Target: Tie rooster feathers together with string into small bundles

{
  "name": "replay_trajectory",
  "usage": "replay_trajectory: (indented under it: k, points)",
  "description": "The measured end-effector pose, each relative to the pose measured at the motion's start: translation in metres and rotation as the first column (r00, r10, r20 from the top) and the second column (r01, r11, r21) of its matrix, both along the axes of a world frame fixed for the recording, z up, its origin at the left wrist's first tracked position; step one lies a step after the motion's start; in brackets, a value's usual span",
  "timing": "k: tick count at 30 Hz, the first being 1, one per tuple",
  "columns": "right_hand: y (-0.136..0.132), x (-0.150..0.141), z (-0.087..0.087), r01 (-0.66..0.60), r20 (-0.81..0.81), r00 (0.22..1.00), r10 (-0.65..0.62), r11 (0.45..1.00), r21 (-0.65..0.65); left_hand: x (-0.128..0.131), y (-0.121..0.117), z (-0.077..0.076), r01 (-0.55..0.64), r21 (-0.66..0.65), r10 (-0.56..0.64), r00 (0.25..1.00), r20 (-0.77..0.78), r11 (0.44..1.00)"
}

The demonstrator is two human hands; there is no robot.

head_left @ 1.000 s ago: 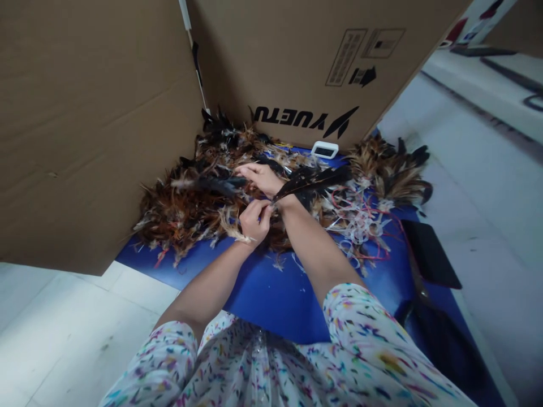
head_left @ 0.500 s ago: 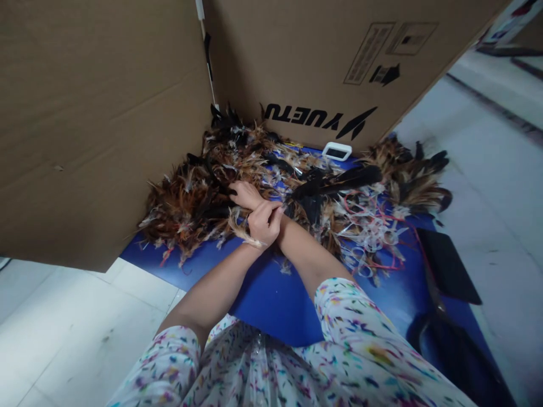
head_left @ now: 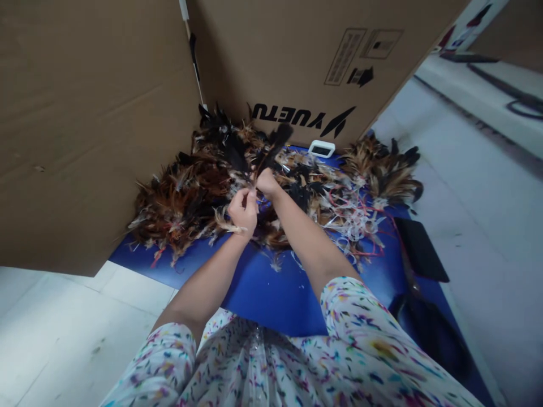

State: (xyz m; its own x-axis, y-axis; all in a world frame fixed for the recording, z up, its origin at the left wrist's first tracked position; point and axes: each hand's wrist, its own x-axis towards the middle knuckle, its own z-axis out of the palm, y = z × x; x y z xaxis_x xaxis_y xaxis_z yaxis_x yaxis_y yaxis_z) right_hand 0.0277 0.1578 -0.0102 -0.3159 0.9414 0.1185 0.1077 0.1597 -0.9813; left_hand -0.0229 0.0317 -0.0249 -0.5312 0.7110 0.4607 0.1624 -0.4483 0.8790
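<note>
My left hand [head_left: 244, 210] is closed in a pinch at the quill end of dark feathers. Beside it, my right hand [head_left: 266, 182] is curled at the same spot, its fingertips partly hidden, with a feather in its grasp. One long black feather [head_left: 278, 142] rises up and to the right from between my hands. Beneath and around them spreads a loose pile of brown and black feathers [head_left: 182, 186]. A pale feather [head_left: 224, 221] lies against my left wrist. The blue tabletop [head_left: 271, 299] shows in front of the pile.
Cardboard panels [head_left: 93, 130] wall off the left and back. A small white-framed device [head_left: 322, 148] stands by the back panel. Tangled white and red ties [head_left: 356, 220], a feather bunch [head_left: 384, 172] and a black phone-like slab [head_left: 422, 249] lie to the right.
My right hand has drawn back from the pile on the left, so my wrists are no longer crossed. My hands now meet, and the black feather points upward instead of right.
</note>
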Motion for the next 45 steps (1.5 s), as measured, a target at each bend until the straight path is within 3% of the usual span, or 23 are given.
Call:
replay_trajectory:
  k: [4, 7, 11, 18, 27, 29, 31, 33, 35, 37, 39, 42, 45]
  points:
    - [-0.008, 0.013, 0.011, 0.032, -0.08, 0.996, -0.043, 0.99, -0.138, -0.009, 0.012, 0.002, -0.021, -0.015, 0.024, 0.967, 0.252, 1.0]
    - [-0.016, 0.023, 0.019, 0.031, -0.124, 0.991, -0.058, 0.977, -0.209, -0.016, 0.019, 0.003, -0.066, -0.056, 0.081, 0.932, 0.353, 0.996]
    - [-0.026, 0.035, 0.025, 0.029, -0.197, 0.975, -0.098, 0.946, -0.324, -0.022, 0.021, 0.006, -0.096, -0.089, 0.124, 0.91, 0.395, 0.991]
    - [-0.037, 0.05, 0.024, 0.083, -0.175, 0.971, -0.163, 0.915, -0.394, -0.021, 0.02, 0.011, -0.103, -0.101, 0.137, 0.89, 0.435, 0.99]
    - [-0.04, 0.043, 0.026, 0.25, -0.153, 0.933, -0.326, 0.893, -0.373, -0.023, 0.023, 0.01, -0.12, -0.108, 0.156, 0.883, 0.443, 0.987]
    - [-0.041, 0.033, 0.029, 0.251, -0.149, 0.937, -0.316, 0.905, -0.342, -0.023, 0.023, 0.01, -0.118, -0.107, 0.153, 0.886, 0.438, 0.987]
    - [-0.044, 0.022, 0.031, 0.161, -0.107, 0.975, -0.193, 0.954, -0.253, -0.022, 0.022, 0.009, -0.12, -0.11, 0.155, 0.894, 0.421, 0.987]
    - [-0.045, 0.014, 0.033, 0.001, 0.017, 1.0, 0.001, 0.993, -0.116, -0.022, 0.022, 0.009, -0.122, -0.117, 0.16, 0.902, 0.402, 0.986]
    - [-0.043, 0.012, 0.034, -0.063, 0.206, 0.977, 0.056, 0.997, 0.031, -0.022, 0.021, 0.008, -0.119, -0.124, 0.159, 0.905, 0.395, 0.985]
    - [-0.036, 0.017, 0.034, 0.012, 0.39, 0.916, -0.092, 0.979, 0.202, -0.022, 0.022, 0.006, -0.11, -0.122, 0.151, 0.905, 0.398, 0.986]
    - [-0.024, 0.027, 0.032, 0.101, 0.522, 0.801, -0.292, 0.926, 0.363, -0.021, 0.022, 0.005, -0.105, -0.112, 0.142, 0.905, 0.401, 0.988]
    - [-0.003, 0.044, 0.027, 0.161, 0.653, 0.63, -0.42, 0.893, 0.42, -0.02, 0.024, 0.003, -0.103, -0.101, 0.136, 0.905, 0.404, 0.99]
    - [0.013, 0.054, 0.017, 0.202, 0.715, 0.536, -0.449, 0.89, 0.408, -0.02, 0.025, 0.002, -0.103, -0.126, 0.145, 0.906, 0.398, 0.987]
